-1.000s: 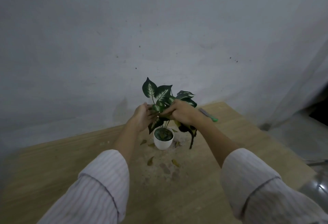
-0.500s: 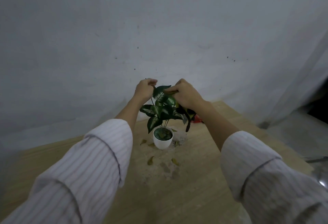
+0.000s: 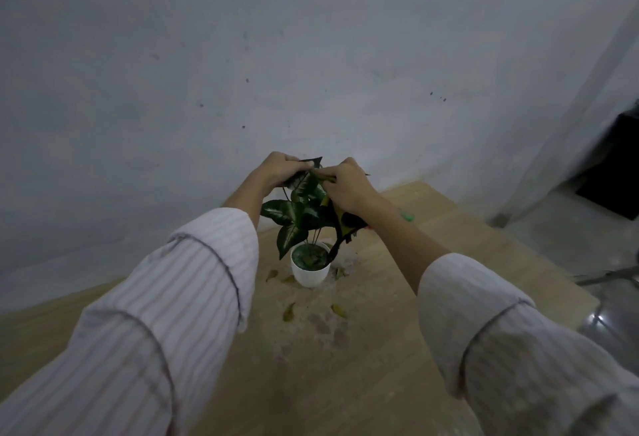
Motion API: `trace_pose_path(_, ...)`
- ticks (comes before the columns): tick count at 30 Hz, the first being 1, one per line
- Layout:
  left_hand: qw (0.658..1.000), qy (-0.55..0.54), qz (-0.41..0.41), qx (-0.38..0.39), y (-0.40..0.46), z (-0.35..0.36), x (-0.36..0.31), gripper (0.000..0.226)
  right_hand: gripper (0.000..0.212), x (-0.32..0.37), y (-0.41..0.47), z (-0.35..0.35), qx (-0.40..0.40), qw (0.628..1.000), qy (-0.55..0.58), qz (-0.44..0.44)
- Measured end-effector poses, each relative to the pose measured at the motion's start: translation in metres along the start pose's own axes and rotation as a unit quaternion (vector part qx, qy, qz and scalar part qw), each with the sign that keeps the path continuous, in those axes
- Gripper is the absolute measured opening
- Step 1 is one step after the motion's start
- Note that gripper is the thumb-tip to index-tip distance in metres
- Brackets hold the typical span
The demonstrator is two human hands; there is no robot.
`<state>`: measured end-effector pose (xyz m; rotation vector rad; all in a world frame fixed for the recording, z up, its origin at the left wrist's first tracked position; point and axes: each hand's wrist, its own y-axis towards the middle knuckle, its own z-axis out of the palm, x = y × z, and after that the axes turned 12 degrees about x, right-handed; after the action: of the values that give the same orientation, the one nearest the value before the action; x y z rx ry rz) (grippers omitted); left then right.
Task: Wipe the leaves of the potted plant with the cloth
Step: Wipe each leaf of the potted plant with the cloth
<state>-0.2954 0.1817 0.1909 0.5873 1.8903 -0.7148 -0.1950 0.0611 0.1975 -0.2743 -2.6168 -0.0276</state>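
1. The left hand (image 3: pixel 276 169) grips the top leaf (image 3: pixel 306 181) of the potted plant (image 3: pixel 304 214) from its outer side, fingers curled over the leaf edge. Judged purpose: to brace the leaf so it does not bend away under wiping.
2. The right hand (image 3: pixel 345 188) holds the cloth (image 3: pixel 345 224), fingers curled round it and pressed against the same leaf. The cloth's dark tail hangs below this hand, beside the stems.
3. The white pot (image 3: pixel 309 268) stands directly below both hands on the wooden table (image 3: pixel 432 245), with fallen leaves (image 3: pixel 288 311) around it.
4. Open room: the wall lies just beyond the hands; the table edge lies well to the right of the right hand. Lower leaves remain reachable beneath the hands.
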Motion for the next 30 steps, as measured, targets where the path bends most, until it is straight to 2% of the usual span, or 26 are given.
trace_pose_path(6, 0.993, -0.119, -0.022, 0.015, 0.005, -0.001, 0.013, 0.044, 0.039, 0.003, 0.014, 0.005, -0.017, 1.000, 0.015, -0.004)
trace_pose_path(9, 0.975, -0.216, -0.009, 0.044, 0.003, -0.005, 0.014, 0.038, 0.039, 0.003, 0.021, 0.013, -0.045, 0.999, 0.010, -0.019)
trace_pose_path(12, 0.944, -0.321, -0.015, 0.074, -0.003, -0.004, 0.010, 0.028, 0.042, 0.005, 0.022, 0.024, -0.053, 0.998, -0.030, -0.030)
trace_pose_path(14, 0.934, -0.351, -0.014, 0.071, -0.003, -0.003, 0.012, 0.030, 0.042, 0.004, 0.017, 0.032, -0.053, 0.995, -0.075, -0.040)
trace_pose_path(17, 0.915, -0.397, -0.004, 0.075, -0.001, -0.004, 0.016, 0.036, 0.037, -0.006, 0.008, 0.043, 0.014, 0.979, -0.171, -0.106)
trace_pose_path(19, 0.908, -0.412, -0.005, 0.080, -0.001, -0.005, 0.015, 0.036, 0.033, -0.013, 0.002, 0.044, 0.013, 0.981, -0.143, -0.127)
trace_pose_path(22, 0.920, -0.384, -0.008, 0.078, -0.002, -0.005, 0.013, 0.034, 0.032, -0.011, 0.007, 0.034, -0.151, 0.982, -0.012, -0.112)
trace_pose_path(23, 0.925, -0.373, -0.011, 0.076, -0.001, -0.004, 0.013, 0.033, 0.033, -0.008, 0.013, 0.029, -0.180, 0.979, 0.005, -0.100)
trace_pose_path(27, 0.927, -0.361, -0.013, 0.096, 0.000, 0.000, 0.010, 0.032, 0.039, -0.001, 0.036, 0.024, -0.108, 0.991, -0.033, -0.075)
trace_pose_path(30, 0.921, -0.377, -0.019, 0.098, 0.000, 0.001, 0.014, 0.031, 0.041, -0.010, 0.027, 0.033, -0.068, 0.988, -0.082, -0.111)
